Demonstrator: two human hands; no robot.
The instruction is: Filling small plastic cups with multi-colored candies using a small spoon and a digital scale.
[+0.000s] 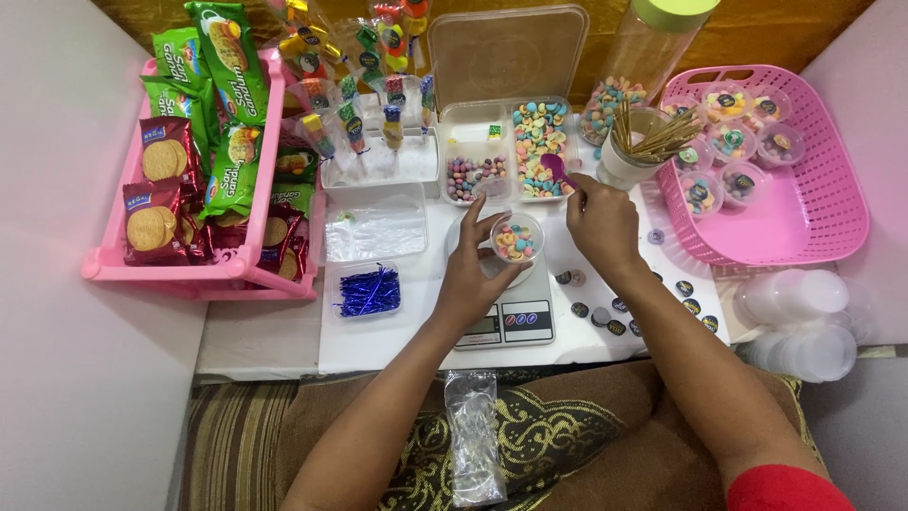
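Observation:
My left hand (470,274) curls around a small clear cup (517,237) partly filled with pastel candies, which stands on a small digital scale (515,320). My right hand (603,223) holds a purple scoop (555,170), its bowl over the divided clear box (511,153) of colourful candies just beyond the cup.
A pink rack (232,270) of biscuit packets stands at the left. A pink basket (804,222) with filled lidded cups is at the right, a cup of wooden sticks (638,151) and a tall jar (653,47) beside it. Round stickers (615,326), blue twist ties (369,290) and stacked lids (804,322) lie nearby.

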